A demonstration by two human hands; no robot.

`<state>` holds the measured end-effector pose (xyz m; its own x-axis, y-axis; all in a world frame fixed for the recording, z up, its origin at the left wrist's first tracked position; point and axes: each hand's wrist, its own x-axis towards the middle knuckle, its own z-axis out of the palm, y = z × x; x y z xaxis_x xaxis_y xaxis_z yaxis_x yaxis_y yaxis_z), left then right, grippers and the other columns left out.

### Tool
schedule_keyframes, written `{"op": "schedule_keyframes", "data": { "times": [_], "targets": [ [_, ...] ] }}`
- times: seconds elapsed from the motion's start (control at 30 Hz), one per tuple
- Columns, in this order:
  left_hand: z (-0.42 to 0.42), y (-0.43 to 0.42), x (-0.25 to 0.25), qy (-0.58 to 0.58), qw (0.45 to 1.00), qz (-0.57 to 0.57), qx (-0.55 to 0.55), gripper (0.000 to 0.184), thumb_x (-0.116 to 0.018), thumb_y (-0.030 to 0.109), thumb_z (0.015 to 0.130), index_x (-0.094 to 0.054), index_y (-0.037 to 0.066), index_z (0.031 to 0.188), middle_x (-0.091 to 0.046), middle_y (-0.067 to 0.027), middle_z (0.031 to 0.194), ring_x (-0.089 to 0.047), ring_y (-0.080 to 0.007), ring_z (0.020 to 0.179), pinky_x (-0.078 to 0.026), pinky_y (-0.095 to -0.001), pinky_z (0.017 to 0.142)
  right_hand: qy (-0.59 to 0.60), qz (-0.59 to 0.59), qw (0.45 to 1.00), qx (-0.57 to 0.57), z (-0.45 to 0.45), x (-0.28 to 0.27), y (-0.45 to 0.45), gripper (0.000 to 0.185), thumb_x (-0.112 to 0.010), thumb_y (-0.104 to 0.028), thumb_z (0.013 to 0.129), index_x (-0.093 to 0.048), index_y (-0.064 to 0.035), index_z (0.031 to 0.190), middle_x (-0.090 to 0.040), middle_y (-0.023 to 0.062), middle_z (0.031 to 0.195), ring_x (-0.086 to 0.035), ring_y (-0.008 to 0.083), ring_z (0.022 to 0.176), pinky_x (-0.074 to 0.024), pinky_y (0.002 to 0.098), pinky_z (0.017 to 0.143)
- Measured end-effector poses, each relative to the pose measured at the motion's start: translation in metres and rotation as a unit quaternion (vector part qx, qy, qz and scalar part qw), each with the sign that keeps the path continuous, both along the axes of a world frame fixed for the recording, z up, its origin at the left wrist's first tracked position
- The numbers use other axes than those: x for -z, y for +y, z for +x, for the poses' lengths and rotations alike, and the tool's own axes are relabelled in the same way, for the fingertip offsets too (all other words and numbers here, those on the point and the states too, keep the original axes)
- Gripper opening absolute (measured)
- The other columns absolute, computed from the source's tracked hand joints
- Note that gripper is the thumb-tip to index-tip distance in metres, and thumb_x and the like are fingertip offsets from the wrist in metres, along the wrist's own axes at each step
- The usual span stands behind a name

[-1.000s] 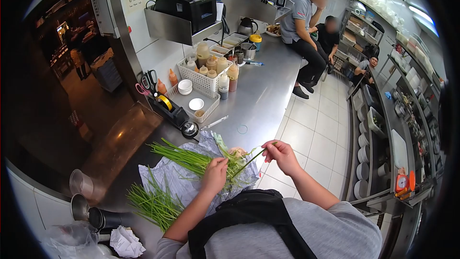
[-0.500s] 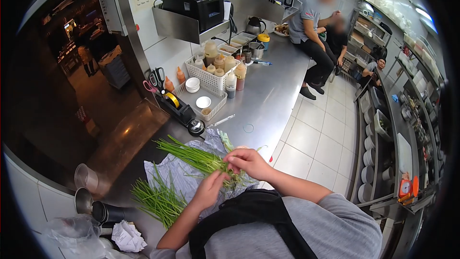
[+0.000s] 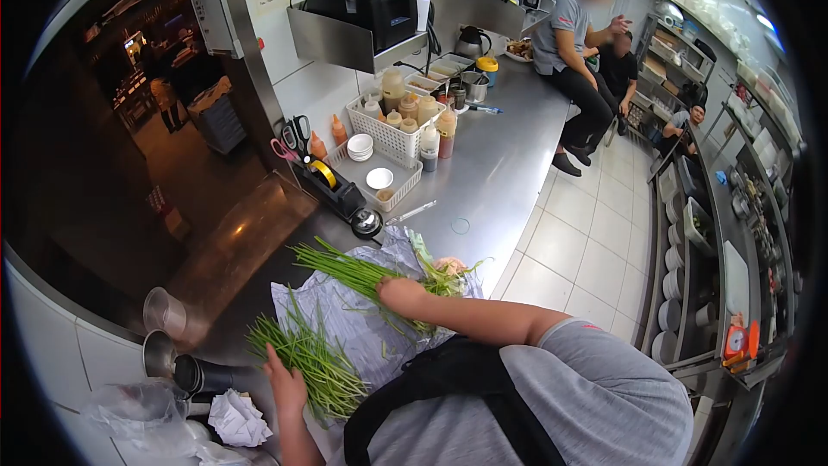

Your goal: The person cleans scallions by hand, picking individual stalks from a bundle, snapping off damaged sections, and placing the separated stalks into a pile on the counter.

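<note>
Two bundles of chives lie on a crumpled sheet of grey-white paper point(image 3: 291, 295) on the steel counter. Over the middle of the far bundle point(image 3: 338, 265), my right hand point(image 3: 403, 296) is closed, its fingertips mostly hidden under the palm. My left hand point(image 3: 285, 382) is at the outer left side of the near bundle point(image 3: 323, 373), fingers stretched and apart, close against the stalks. Pale, limp trimmings point(image 3: 446, 278) lie at the right end of the paper, past my right hand.
Beyond the paper stand a call bell point(image 3: 366, 223), a tape dispenser point(image 3: 332, 191) and a white basket of sauce bottles point(image 3: 392, 138). Crumpled paper point(image 3: 238, 419) and a plastic bag point(image 3: 138, 418) are at lower left. A person point(image 3: 573, 60) sits on the counter's far end.
My hands were together at the right end of the far bundle. My left hand has moved left to the near bundle and opened; my right has shifted left along the stalks.
</note>
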<state>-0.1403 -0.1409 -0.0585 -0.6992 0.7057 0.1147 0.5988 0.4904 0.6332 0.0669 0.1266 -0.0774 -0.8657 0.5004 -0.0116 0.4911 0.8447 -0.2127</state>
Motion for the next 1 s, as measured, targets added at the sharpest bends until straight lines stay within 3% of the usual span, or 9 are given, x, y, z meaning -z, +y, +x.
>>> {"op": "schedule_keyframes", "data": {
  "times": [0.07,0.2,0.4,0.6,0.7,0.83,0.9,0.93,1.0],
  "targets": [
    [0.005,0.003,-0.012,-0.011,0.997,-0.061,0.043,0.058,-0.049,-0.006,0.079,-0.037,0.000,0.136,-0.041,-0.0249,0.119,-0.047,-0.0398,0.109,-0.038,-0.0428,0.095,-0.008,-0.055,0.998,0.029,-0.002,0.008,0.005,0.023,-0.053,-0.016,0.082,-0.061,0.0014,0.097,-0.062,0.0187,0.098,-0.065,0.0357,0.084,-0.0538,0.0447,0.072],
    [-0.002,0.006,0.003,0.015,0.992,-0.114,0.053,0.047,-0.051,-0.003,0.081,-0.046,-0.001,0.127,-0.040,-0.0247,0.122,-0.047,-0.0399,0.109,-0.038,-0.0426,0.096,-0.026,-0.046,0.998,0.044,0.005,-0.006,-0.002,0.022,-0.051,-0.014,0.083,-0.061,-0.0018,0.099,-0.063,0.0149,0.098,-0.064,0.0318,0.090,-0.0534,0.0428,0.073],
    [0.007,0.011,-0.018,0.007,0.991,-0.124,0.045,0.038,-0.052,0.003,0.085,-0.050,-0.001,0.123,-0.040,-0.0250,0.125,-0.048,-0.0405,0.110,-0.040,-0.0424,0.094,-0.063,0.088,0.994,-0.013,0.006,0.002,-0.012,0.021,-0.054,-0.020,0.082,-0.063,-0.0068,0.096,-0.063,0.0075,0.098,-0.058,0.0229,0.099,-0.0476,0.0415,0.078],
    [0.022,0.018,-0.047,0.036,0.995,-0.081,0.052,0.036,-0.053,0.008,0.087,-0.051,0.002,0.123,-0.042,-0.0235,0.126,-0.048,-0.0409,0.112,-0.041,-0.0433,0.094,0.030,-0.007,0.998,0.063,0.012,-0.023,-0.011,0.017,-0.056,-0.019,0.080,-0.062,-0.0085,0.091,-0.062,0.0080,0.095,-0.058,0.0254,0.095,-0.0470,0.0425,0.076],
    [0.036,0.043,-0.069,0.124,0.987,-0.039,0.096,0.036,-0.056,0.010,0.087,-0.053,0.003,0.122,-0.041,-0.0211,0.130,-0.053,-0.0364,0.107,-0.044,-0.0406,0.091,0.116,-0.087,0.987,0.066,0.016,-0.029,-0.010,0.014,-0.056,-0.016,0.079,-0.060,-0.0064,0.089,-0.064,0.0111,0.097,-0.059,0.0292,0.095,-0.0458,0.0473,0.077],
    [0.048,0.101,-0.018,-0.301,0.931,0.022,0.206,0.036,-0.060,0.018,0.089,-0.055,0.003,0.121,-0.057,-0.0120,0.116,-0.061,-0.0181,0.090,-0.048,-0.0292,0.079,0.253,-0.177,0.947,0.085,0.017,-0.036,-0.011,0.011,-0.058,-0.013,0.081,-0.055,-0.0043,0.088,-0.063,0.0159,0.086,-0.062,0.0338,0.081,-0.0482,0.0451,0.069],
    [0.072,0.133,-0.006,-0.451,0.869,-0.006,0.204,0.033,-0.057,0.021,0.093,-0.055,0.001,0.119,-0.062,-0.0090,0.106,-0.061,-0.0156,0.089,-0.049,-0.0293,0.077,0.282,-0.229,0.926,0.103,0.019,-0.040,-0.011,0.011,-0.058,-0.011,0.083,-0.054,-0.0034,0.089,-0.063,0.0172,0.082,-0.063,0.0355,0.076,-0.0490,0.0438,0.066],
    [0.080,0.144,0.000,-0.451,0.868,-0.005,0.205,0.033,-0.057,0.021,0.093,-0.055,0.001,0.119,-0.062,-0.0090,0.106,-0.061,-0.0156,0.089,-0.049,-0.0293,0.077,0.299,-0.245,0.916,0.105,0.021,-0.039,-0.012,0.012,-0.059,-0.011,0.085,-0.054,-0.0027,0.092,-0.063,0.0158,0.081,-0.063,0.0313,0.072,-0.0486,0.0392,0.063],
    [0.094,0.162,0.011,-0.636,0.754,0.053,0.153,0.027,-0.055,0.023,0.095,-0.059,0.001,0.111,-0.062,-0.0066,0.103,-0.061,-0.0132,0.086,-0.049,-0.0274,0.073,0.315,-0.258,0.907,0.106,0.025,-0.038,-0.013,0.012,-0.060,-0.010,0.086,-0.054,-0.0021,0.094,-0.063,0.0144,0.080,-0.062,0.0270,0.069,-0.0483,0.0346,0.061]
  ]
}}
